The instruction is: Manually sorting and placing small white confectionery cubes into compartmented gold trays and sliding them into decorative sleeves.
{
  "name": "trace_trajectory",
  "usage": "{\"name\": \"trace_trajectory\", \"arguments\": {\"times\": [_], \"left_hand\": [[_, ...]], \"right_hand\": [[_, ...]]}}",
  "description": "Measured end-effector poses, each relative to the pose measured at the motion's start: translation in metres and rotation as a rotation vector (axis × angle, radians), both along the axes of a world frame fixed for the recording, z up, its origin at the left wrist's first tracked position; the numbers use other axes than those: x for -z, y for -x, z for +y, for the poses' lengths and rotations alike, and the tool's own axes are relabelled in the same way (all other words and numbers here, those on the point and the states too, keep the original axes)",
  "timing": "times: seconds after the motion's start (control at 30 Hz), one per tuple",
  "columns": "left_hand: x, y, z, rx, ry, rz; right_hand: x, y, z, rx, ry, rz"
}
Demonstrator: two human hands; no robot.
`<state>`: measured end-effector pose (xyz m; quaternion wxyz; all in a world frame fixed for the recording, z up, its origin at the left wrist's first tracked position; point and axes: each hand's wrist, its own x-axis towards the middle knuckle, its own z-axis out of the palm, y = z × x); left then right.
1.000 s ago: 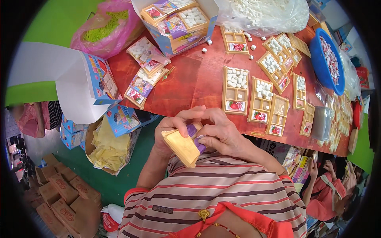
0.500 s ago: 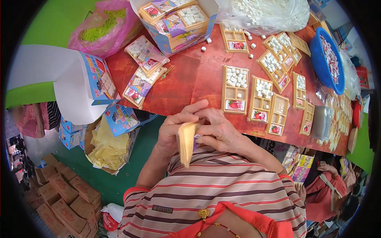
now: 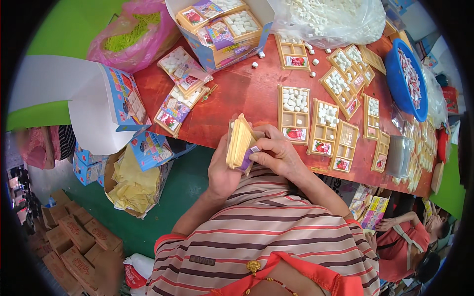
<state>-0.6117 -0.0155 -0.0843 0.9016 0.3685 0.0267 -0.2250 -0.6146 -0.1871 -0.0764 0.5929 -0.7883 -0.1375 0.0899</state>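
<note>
In front of my chest I hold a tan plastic tray (image 3: 238, 145), tipped up so its ribbed underside shows. My left hand (image 3: 220, 172) is wrapped round it from the left. With thumb and fingers my right hand (image 3: 279, 153) pinches a purple printed paper band (image 3: 248, 159) at the tray's right side. The tray's front faces away and is hidden. Nearest to my right hand on the red table lies an open tray (image 3: 294, 114) with white marshmallow-like cubes and a strawberry-printed packet in its compartments.
Similar trays (image 3: 324, 128) lie at right. Behind stand a blue-and-white box (image 3: 217, 56) of banded trays and a clear bag of white cubes (image 3: 328, 19). A blue basin (image 3: 393, 74) holds small packets. A pink bag (image 3: 116, 54) holds green sticks. Co-workers sit at lower right.
Both hands have moved slightly apart and the tray has turned, showing more of its underside and the purple band. The person at lower right has leaned into view.
</note>
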Motion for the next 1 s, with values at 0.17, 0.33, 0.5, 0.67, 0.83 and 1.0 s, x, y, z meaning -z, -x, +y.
{"name": "trace_trajectory", "arguments": {"times": [0.17,0.33,0.5,0.67,0.83,1.0], "left_hand": [[0.001,0.003,-0.002,0.013,0.421,-0.142],[0.008,0.006,-0.001,0.036,0.017,-0.203],[0.018,0.005,0.001,0.008,-0.025,-0.108],[0.026,0.005,0.002,-0.007,0.058,-0.083],[0.021,0.003,-0.013,-0.180,-0.103,-0.158],[0.027,0.001,-0.013,-0.325,-0.476,-0.487]], "right_hand": [[-0.001,-0.003,0.002,0.056,-0.030,0.090],[0.000,-0.005,0.008,0.113,0.015,0.012],[-0.001,-0.005,0.009,0.149,0.044,-0.060],[-0.009,-0.003,0.004,0.101,0.276,-0.213],[-0.006,-0.003,0.004,0.111,0.310,-0.221],[-0.003,-0.005,0.003,0.102,0.274,-0.155]]}}
